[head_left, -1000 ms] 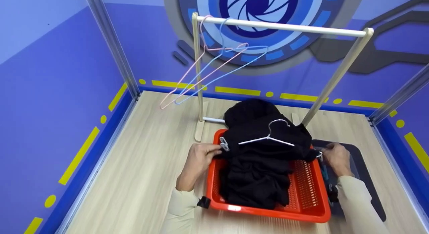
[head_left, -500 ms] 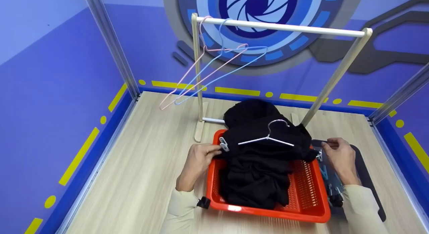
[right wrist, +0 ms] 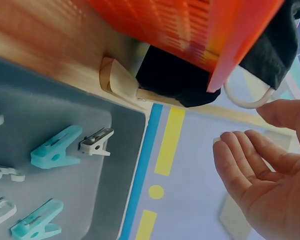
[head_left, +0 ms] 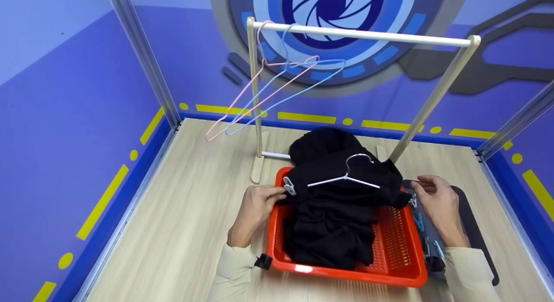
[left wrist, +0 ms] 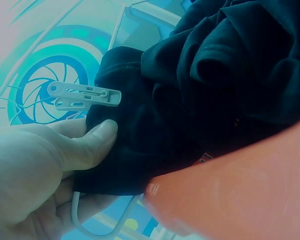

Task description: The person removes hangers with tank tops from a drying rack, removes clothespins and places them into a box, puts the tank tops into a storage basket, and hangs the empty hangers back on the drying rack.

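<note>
A black garment (head_left: 333, 232) lies bunched in and over a red basket (head_left: 359, 276). A white wire hanger (head_left: 346, 178) sits on it, its metal hook upward. My left hand (head_left: 254, 209) pinches the garment's left edge between thumb and fingers, just below a white clothespin (left wrist: 85, 95) clipped there. A loop of the hanger's end (left wrist: 77, 215) sticks out under the cloth in the left wrist view. My right hand (head_left: 441, 207) is near the garment's right corner, fingers loosely bent, nothing visible in it. In the right wrist view its thumb is close to the hanger's loop (right wrist: 245, 102).
A dark grey tray (head_left: 474, 237) right of the basket holds several teal and white clothespins (right wrist: 55, 147). Behind stands a wooden rack with a white rail (head_left: 368, 33). Pink (head_left: 231, 107) and blue (head_left: 298, 94) hangers hang at its left end. Walls enclose the table.
My right hand has drawn away from the garment's right corner, then shifted slightly, baring more clothespins in the tray. The left hand, hanger and garment have stayed in place.
</note>
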{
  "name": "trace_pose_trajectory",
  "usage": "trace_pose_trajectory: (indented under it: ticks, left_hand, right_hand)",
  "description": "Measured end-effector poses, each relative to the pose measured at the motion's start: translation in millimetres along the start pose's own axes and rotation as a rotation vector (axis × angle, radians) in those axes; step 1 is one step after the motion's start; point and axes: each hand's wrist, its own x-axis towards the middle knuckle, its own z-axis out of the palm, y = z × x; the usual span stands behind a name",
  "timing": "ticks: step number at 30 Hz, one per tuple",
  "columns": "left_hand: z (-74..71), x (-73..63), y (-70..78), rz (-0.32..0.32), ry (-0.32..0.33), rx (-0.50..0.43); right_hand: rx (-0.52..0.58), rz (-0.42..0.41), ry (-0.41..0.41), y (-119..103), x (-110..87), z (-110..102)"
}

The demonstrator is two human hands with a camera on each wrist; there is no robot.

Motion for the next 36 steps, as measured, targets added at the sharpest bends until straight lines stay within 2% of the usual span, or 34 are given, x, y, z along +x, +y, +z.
trace_pose_trajectory:
  ticks: [6,13,19,24,27,36]
  left_hand:
    - [0.7,-0.1,0.6,-0.017,0.003,-0.014]
    - [0.1,0.3,2.0,-0.012,0.010,0.007]
    - [1.0,0.6,0.9,0.011,0.023,0.044]
    - [1.4,0.8,0.8,0.002,0.015,0.038]
    - [1.0,0.9,1.1,-0.008,0.008,0.025]
    - [-0.3,0.6,1.5,-0.016,-0.001,0.003]
  right_hand:
    - [0.012,-0.055,0.049,-13.3,-9.3,0.8]
    - [0.033,-0.240,0.132,-40.6,-14.7,2.0]
    - [0.053,-0.363,0.148,-60.6,-18.3,1.7]
    - [0.102,-0.528,0.154,-76.9,-22.2,4.0]
    - [0.128,-0.609,0.129,-88.7,-25.8,5.7]
    - [0.230,-0.771,0.052,-133.7,-35.8,21.2]
